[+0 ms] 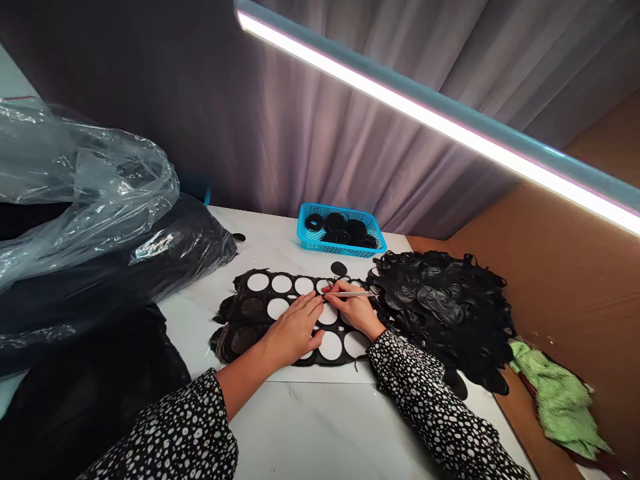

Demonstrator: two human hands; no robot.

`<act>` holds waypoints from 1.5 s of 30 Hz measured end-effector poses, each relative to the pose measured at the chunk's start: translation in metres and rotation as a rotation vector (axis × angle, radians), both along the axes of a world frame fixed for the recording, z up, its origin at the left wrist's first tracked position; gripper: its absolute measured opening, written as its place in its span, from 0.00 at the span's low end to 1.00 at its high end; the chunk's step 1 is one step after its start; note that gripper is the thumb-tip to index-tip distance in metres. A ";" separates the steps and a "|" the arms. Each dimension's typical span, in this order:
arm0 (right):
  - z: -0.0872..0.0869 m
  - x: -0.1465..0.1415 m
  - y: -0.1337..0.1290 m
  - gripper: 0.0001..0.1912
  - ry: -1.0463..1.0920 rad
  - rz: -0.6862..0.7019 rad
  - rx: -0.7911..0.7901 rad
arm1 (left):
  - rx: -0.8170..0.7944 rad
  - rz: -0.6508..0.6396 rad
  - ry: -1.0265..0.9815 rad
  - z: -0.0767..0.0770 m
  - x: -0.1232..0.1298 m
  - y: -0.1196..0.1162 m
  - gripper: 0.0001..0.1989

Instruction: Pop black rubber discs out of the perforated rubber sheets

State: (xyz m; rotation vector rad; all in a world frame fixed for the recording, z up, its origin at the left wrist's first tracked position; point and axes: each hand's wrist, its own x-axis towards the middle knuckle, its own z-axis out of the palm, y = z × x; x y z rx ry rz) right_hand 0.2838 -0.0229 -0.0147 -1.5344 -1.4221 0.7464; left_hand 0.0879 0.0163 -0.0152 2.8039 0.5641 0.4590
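A black sheet point(300, 301) with rows of round cut-outs lies on the white table, and white shows through most of the rounds. Toward its left end, a couple of the rounds are dark. My left hand point(297, 327) rests flat on the sheet, fingers stretched out together and thumb apart. Beside those fingertips, my right hand point(353, 308) pinches a slim pale pen-like tool point(353, 294). The tool's tip is close to the sheet's upper rows; its exact contact is hidden by my fingers. A loose black disc point(339, 269) lies just beyond the sheet.
A blue plastic basket point(343, 249) holding black discs and rings stands at the back. Thin black scraps point(445, 313) are heaped at right, near a green cloth point(560, 393). Clear plastic wrap point(120, 180) over black material fills the left. A lit tube lamp point(425, 120) hangs overhead.
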 end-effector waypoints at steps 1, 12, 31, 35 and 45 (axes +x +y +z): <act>0.001 0.000 0.000 0.09 -0.013 0.005 0.006 | -0.001 -0.001 -0.009 0.000 0.001 0.000 0.24; 0.013 -0.003 0.002 0.05 -0.831 0.087 0.146 | -0.022 0.003 -0.093 -0.010 0.005 0.000 0.22; 0.029 -0.016 -0.049 0.12 -0.041 -0.030 -0.113 | -0.003 -0.031 0.001 0.011 -0.031 -0.027 0.16; 0.021 -0.021 -0.051 0.12 -0.060 -0.016 -0.130 | -0.010 -0.016 0.022 0.001 -0.037 -0.031 0.24; 0.018 -0.024 -0.051 0.12 -0.052 -0.014 -0.122 | -0.020 0.031 0.063 0.010 -0.030 -0.035 0.23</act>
